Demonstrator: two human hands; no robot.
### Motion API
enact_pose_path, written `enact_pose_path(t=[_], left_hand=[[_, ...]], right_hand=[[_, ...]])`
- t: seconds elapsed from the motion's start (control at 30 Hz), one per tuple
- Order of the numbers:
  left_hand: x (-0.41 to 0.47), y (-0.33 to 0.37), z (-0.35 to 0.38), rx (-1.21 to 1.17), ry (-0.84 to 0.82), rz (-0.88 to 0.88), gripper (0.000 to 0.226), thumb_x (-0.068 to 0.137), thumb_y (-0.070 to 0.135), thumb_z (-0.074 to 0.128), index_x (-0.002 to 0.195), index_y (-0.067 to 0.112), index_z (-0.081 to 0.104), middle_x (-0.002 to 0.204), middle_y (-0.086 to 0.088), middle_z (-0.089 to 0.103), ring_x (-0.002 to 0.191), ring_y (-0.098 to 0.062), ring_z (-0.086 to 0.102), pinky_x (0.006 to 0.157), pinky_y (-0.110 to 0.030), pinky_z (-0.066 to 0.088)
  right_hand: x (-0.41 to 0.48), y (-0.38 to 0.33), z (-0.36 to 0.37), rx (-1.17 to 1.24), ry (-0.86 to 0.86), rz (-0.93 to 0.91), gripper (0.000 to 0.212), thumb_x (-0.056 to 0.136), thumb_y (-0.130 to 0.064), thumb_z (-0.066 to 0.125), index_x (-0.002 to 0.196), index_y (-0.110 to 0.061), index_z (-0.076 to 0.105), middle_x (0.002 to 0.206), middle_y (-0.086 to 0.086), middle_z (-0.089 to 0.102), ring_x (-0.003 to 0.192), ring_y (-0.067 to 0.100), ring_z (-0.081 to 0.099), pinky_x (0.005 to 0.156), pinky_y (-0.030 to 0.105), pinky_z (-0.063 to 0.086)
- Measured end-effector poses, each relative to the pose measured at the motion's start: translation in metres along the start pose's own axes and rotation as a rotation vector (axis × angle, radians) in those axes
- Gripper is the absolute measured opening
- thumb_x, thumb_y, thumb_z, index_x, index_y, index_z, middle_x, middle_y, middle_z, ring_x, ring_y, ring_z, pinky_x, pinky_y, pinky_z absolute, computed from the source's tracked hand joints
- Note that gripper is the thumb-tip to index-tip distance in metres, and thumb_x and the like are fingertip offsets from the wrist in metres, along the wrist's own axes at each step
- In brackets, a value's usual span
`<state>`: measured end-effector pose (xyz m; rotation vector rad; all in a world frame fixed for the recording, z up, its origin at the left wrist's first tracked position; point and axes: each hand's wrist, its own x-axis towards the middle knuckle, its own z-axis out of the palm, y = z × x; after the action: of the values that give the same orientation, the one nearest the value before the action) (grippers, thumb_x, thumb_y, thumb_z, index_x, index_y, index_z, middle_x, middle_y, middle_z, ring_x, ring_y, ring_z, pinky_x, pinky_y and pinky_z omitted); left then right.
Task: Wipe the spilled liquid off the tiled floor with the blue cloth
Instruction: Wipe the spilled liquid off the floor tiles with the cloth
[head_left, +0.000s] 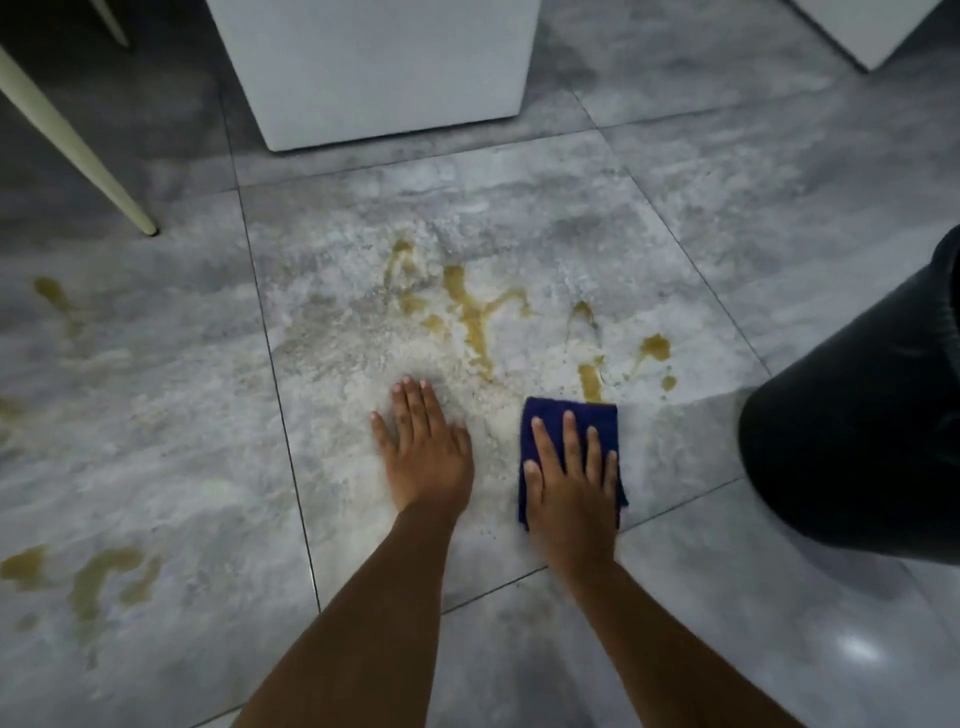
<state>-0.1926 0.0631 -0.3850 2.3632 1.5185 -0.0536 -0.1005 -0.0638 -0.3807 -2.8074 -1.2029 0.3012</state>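
A folded blue cloth (550, 421) lies flat on the grey tiled floor (519, 208). My right hand (571, 483) presses down on it with fingers spread. My left hand (426, 447) rests flat on the bare tile just to the left, fingers apart, holding nothing. Yellowish-brown spilled liquid (475, 317) streaks the tile beyond both hands, with drops right above the cloth's far edge. More spilled patches (98, 577) lie at the lower left and another patch (54, 293) at the far left.
A white cabinet base (384, 78) stands on the floor straight ahead. A cream chair leg (78, 140) slants down at the upper left. A black rounded bin (857, 431) sits close on the right. Another white block (878, 26) shows at the top right corner.
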Motion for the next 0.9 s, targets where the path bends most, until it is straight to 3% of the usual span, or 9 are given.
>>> enact_pose_path(t=[0.07, 0.13, 0.27, 0.37, 0.5, 0.63, 0.8, 0.9], left_hand=[[-0.002, 0.000, 0.006, 0.004, 0.035, -0.006, 0.063, 0.097, 0.043, 0.007, 0.146, 0.011, -0.017, 0.160, -0.008, -0.016, 0.146, -0.020, -0.019, 0.118, -0.049, -0.012], [-0.002, -0.003, 0.011, 0.019, 0.060, -0.016, 0.064, 0.095, 0.045, 0.004, 0.147, 0.013, -0.016, 0.159, -0.006, -0.017, 0.146, -0.018, -0.020, 0.118, -0.048, -0.012], [0.001, -0.001, 0.013, 0.034, 0.071, -0.017, 0.066, 0.092, 0.046, 0.002, 0.148, 0.014, -0.014, 0.159, -0.004, -0.016, 0.146, -0.017, -0.020, 0.117, -0.047, -0.015], [0.001, 0.002, 0.009, 0.053, 0.063, -0.030, 0.067, 0.093, 0.045, 0.001, 0.150, 0.014, -0.013, 0.160, -0.005, -0.017, 0.146, -0.017, -0.021, 0.117, -0.048, -0.014], [0.000, -0.001, 0.011, 0.049, 0.066, -0.027, 0.066, 0.093, 0.046, 0.000, 0.149, 0.014, -0.016, 0.158, -0.005, -0.021, 0.144, -0.016, -0.025, 0.117, -0.047, -0.013], [-0.002, -0.002, 0.012, 0.037, 0.076, -0.023, 0.066, 0.094, 0.047, 0.000, 0.149, 0.016, -0.017, 0.158, -0.002, -0.023, 0.143, -0.014, -0.027, 0.117, -0.046, -0.015], [-0.001, -0.001, 0.011, 0.032, 0.074, -0.022, 0.066, 0.093, 0.047, -0.001, 0.149, 0.015, -0.018, 0.157, -0.003, -0.024, 0.144, -0.015, -0.026, 0.116, -0.045, -0.018], [-0.001, -0.002, 0.012, 0.036, 0.085, -0.017, 0.066, 0.093, 0.047, -0.001, 0.149, 0.015, -0.017, 0.157, -0.003, -0.023, 0.144, -0.015, -0.025, 0.116, -0.045, -0.018]], right_hand=[[0.049, 0.010, -0.008, -0.025, -0.038, -0.050, 0.053, 0.100, -0.045, 0.022, 0.151, -0.036, 0.012, 0.162, 0.001, 0.008, 0.148, 0.029, 0.007, 0.119, 0.049, 0.004], [0.085, 0.030, -0.011, -0.040, -0.055, 0.012, 0.053, 0.100, -0.047, 0.017, 0.151, -0.038, 0.005, 0.162, -0.001, 0.000, 0.148, 0.026, -0.001, 0.119, 0.048, 0.000], [0.063, 0.039, -0.006, 0.023, 0.061, 0.215, 0.055, 0.100, -0.045, 0.023, 0.152, -0.033, 0.010, 0.162, 0.003, 0.005, 0.148, 0.030, 0.003, 0.117, 0.052, 0.001], [0.049, 0.013, -0.004, 0.001, 0.043, 0.085, 0.054, 0.100, -0.044, 0.027, 0.151, -0.034, 0.013, 0.161, 0.003, 0.010, 0.147, 0.032, 0.007, 0.116, 0.051, 0.001], [0.119, 0.010, -0.014, -0.007, -0.066, -0.080, 0.053, 0.100, -0.049, 0.018, 0.151, -0.040, 0.004, 0.162, -0.003, -0.003, 0.148, 0.027, -0.004, 0.118, 0.047, -0.005], [0.171, 0.050, -0.028, 0.034, -0.004, 0.105, 0.054, 0.100, -0.049, 0.017, 0.151, -0.038, 0.007, 0.162, -0.001, -0.001, 0.148, 0.027, -0.002, 0.118, 0.049, -0.003], [0.114, 0.065, -0.024, 0.120, 0.099, 0.401, 0.054, 0.100, -0.043, 0.024, 0.152, -0.033, 0.014, 0.162, 0.004, 0.006, 0.147, 0.030, 0.004, 0.117, 0.052, -0.001], [0.086, 0.028, -0.010, 0.064, 0.082, 0.343, 0.054, 0.100, -0.044, 0.021, 0.152, -0.035, 0.009, 0.162, 0.002, 0.003, 0.147, 0.029, 0.002, 0.116, 0.050, -0.005]])
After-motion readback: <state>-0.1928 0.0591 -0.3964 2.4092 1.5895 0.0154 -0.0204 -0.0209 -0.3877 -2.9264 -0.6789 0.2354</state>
